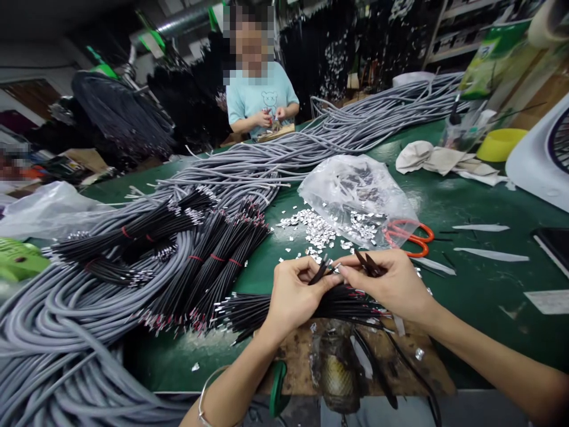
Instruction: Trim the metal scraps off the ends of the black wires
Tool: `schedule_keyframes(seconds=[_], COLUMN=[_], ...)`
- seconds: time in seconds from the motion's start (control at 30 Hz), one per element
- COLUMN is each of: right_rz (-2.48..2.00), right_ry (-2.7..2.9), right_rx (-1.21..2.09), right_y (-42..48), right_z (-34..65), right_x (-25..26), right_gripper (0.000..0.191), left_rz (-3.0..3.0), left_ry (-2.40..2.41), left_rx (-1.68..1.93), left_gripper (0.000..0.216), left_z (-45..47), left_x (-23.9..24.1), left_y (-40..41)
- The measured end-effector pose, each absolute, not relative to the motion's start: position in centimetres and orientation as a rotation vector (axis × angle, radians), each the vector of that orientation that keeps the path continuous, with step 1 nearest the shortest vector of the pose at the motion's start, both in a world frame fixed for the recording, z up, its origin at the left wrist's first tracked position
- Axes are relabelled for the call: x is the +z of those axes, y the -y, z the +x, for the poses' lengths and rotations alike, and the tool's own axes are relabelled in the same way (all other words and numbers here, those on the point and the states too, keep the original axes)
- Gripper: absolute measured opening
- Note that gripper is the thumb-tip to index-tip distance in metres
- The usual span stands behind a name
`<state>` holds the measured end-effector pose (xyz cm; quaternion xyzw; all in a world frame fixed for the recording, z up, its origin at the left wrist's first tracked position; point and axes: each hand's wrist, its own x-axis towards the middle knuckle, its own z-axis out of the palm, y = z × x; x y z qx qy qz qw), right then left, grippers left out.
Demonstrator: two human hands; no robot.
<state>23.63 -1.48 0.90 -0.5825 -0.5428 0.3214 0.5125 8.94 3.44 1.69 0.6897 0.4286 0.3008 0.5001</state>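
Note:
My left hand [293, 296] is closed, pinching the end of a thin black wire [319, 273] just above a loose bundle of black wires [249, 308]. My right hand [391, 284] is closed too, its thumb and fingers meeting the left fingertips and holding short black wire pieces [368, 264]. Both hands hover over a worn wooden board [302, 362] at the near table edge. Small silver metal terminals [317, 228] lie scattered on the green table [471, 284] just beyond my fingers.
Tied bundles of black wires [208, 255] and long grey cables [89, 320] fill the left. A clear plastic bag [355, 196] and orange scissors [411, 237] lie behind my hands. Another person in a light blue shirt [260, 98] works across the table. A cloth [433, 157], a yellow bowl [500, 142] and a white fan [544, 160] stand at right.

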Motion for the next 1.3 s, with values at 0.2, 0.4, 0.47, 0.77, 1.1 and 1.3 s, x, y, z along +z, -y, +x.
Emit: schedule_keyframes(seconds=[0.2,0.4,0.47,0.77,1.1,1.3], right_rz=[-1.392,-1.432,-1.502,-1.664,-1.418,-1.433], right_ry=[1.295,1.319,1.314,1.464,1.504,1.471], right_rx=[0.804,0.891,0.775,0.435,0.701,0.813], right_y=[1.2,0.8,0.6,-0.5,0.2,0.4], right_z=[23.8,24.4,24.8,26.8,25.4,25.2], right_x=[0.7,0.6,0.6,-0.4,-0.1,0.2], right_gripper=[0.018,0.015,0.015,0.034,0.030,0.030], left_rz=[1.672,1.736,1.722,1.806,1.764,1.672], left_ry=[-1.029,-0.785,-0.688,-0.889,-0.861,-1.015], left_rx=[0.733,0.561,0.464,0.538,0.483,0.648], left_gripper=[0.041,0.027,0.031,0.023,0.027,0.020], left_z=[8.9,8.7,8.6,8.1,7.8,8.2], left_x=[1.3,1.9,2.1,2.0,1.9,2.3], left_y=[-3.4,-3.5,-3.5,-4.5,-4.2,-4.0])
